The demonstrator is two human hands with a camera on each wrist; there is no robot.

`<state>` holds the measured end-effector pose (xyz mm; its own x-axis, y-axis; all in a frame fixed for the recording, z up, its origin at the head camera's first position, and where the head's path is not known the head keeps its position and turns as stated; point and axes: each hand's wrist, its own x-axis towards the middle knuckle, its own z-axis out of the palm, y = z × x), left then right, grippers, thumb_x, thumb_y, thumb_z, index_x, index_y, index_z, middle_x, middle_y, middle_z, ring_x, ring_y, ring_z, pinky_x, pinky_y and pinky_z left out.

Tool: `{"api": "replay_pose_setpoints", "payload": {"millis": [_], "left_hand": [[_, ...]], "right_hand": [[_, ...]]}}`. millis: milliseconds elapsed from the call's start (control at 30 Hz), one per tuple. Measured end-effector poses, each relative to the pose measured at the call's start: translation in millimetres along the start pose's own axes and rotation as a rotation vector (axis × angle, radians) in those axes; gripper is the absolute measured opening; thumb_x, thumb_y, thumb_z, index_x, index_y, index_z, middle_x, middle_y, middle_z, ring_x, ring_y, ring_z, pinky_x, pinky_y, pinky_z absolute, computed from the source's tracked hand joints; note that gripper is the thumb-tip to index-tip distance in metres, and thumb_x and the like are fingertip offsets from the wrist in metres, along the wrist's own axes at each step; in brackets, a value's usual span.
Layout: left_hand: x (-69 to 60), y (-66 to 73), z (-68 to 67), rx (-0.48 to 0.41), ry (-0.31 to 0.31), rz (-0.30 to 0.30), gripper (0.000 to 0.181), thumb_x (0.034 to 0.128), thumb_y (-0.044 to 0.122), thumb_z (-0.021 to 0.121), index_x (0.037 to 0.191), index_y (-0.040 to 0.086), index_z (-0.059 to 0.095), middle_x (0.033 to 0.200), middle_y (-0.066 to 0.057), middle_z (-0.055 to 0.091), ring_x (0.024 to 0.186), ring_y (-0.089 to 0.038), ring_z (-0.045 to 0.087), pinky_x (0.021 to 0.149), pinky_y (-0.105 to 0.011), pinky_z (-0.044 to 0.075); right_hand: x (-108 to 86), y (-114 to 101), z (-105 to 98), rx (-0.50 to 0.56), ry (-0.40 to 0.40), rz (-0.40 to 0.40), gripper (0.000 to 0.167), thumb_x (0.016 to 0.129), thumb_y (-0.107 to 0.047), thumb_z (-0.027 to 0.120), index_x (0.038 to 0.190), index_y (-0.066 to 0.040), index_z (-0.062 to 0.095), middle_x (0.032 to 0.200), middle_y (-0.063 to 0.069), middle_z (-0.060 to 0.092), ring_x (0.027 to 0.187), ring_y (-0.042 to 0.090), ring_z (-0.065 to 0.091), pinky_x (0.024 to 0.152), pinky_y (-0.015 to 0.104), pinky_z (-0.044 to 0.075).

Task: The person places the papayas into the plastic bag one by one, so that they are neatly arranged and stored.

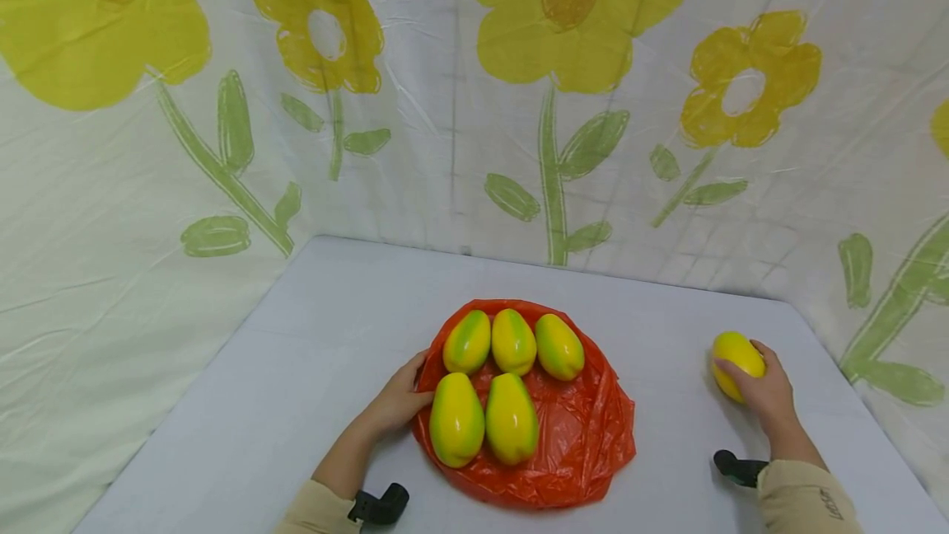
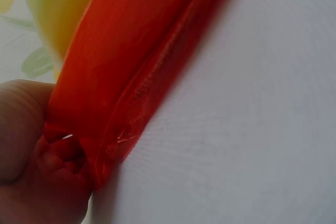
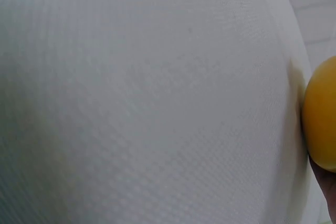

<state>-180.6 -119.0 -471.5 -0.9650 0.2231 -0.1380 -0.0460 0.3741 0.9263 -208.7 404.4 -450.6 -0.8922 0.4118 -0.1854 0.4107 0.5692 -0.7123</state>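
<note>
On the table lies a red plastic bag, opened wide with its rim rolled out round. Inside sit several glossy yellow-green papayas: three in a back row, among them a middle one, and two in front, one of them nearest my left hand. My left hand holds the bag's left rim; in the left wrist view the thumb and fingers have red plastic between them. Far to the right, my right hand grips another yellow papaya, partly covered by the fingers. The right wrist view catches only part of that papaya.
The white tabletop ends at a back edge against a hanging cloth printed with yellow flowers. A dark wrist camera sits on the left wrist and another on the right.
</note>
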Motion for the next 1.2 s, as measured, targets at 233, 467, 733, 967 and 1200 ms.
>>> {"api": "replay_pose_setpoints", "payload": {"millis": [233, 467, 733, 967, 1200], "left_hand": [[-0.1, 0.2, 0.6, -0.007, 0.002, -0.002, 0.066, 0.0858, 0.014, 0.062, 0.144, 0.010, 0.031, 0.143, -0.014, 0.042, 0.126, -0.032, 0.045, 0.097, -0.049, 0.046], [-0.2, -0.3, 1.8, 0.010, -0.001, -0.006, 0.066, 0.0857, 0.013, 0.062, 0.144, 0.009, 0.031, 0.144, -0.015, 0.041, 0.127, -0.034, 0.043, 0.097, -0.050, 0.045], [0.0, -0.6, 0.7, 0.021, 0.005, -0.002, 0.066, 0.0857, 0.014, 0.062, 0.144, 0.010, 0.031, 0.144, -0.014, 0.040, 0.129, -0.034, 0.041, 0.099, -0.052, 0.044], [0.0, -0.3, 0.6, 0.008, 0.007, -0.004, 0.065, 0.0865, 0.014, 0.061, 0.144, 0.010, 0.031, 0.144, -0.013, 0.041, 0.128, -0.032, 0.042, 0.099, -0.051, 0.044], [0.1, -0.1, 0.6, 0.015, 0.006, -0.002, 0.066, 0.0862, 0.014, 0.061, 0.145, 0.009, 0.031, 0.144, -0.014, 0.040, 0.128, -0.033, 0.042, 0.099, -0.051, 0.044]], "right_hand": [[-0.1, -3, 1, -0.006, 0.008, 0.017, 0.083, 0.091, -0.049, 0.044, 0.150, -0.012, -0.003, 0.153, 0.026, 0.002, 0.133, 0.048, 0.016, 0.109, 0.062, 0.020], [-2.3, -3, 3, 0.020, 0.019, 0.035, 0.082, 0.092, -0.050, 0.043, 0.150, -0.014, -0.002, 0.154, 0.026, 0.002, 0.133, 0.048, 0.015, 0.110, 0.063, 0.019], [-10.8, -8, 3, 0.112, 0.030, 0.048, 0.083, 0.090, -0.051, 0.044, 0.150, -0.016, -0.001, 0.155, 0.024, 0.000, 0.132, 0.047, 0.016, 0.109, 0.062, 0.021], [-18.9, -16, 3, 0.150, 0.036, 0.082, 0.084, 0.089, -0.054, 0.044, 0.150, -0.017, -0.001, 0.155, 0.023, 0.001, 0.132, 0.046, 0.017, 0.110, 0.061, 0.022], [-35.2, -31, 10, 0.115, 0.020, 0.036, 0.081, 0.090, -0.050, 0.045, 0.151, -0.018, 0.001, 0.153, 0.026, 0.008, 0.125, 0.045, 0.025, 0.106, 0.061, 0.029]]}}
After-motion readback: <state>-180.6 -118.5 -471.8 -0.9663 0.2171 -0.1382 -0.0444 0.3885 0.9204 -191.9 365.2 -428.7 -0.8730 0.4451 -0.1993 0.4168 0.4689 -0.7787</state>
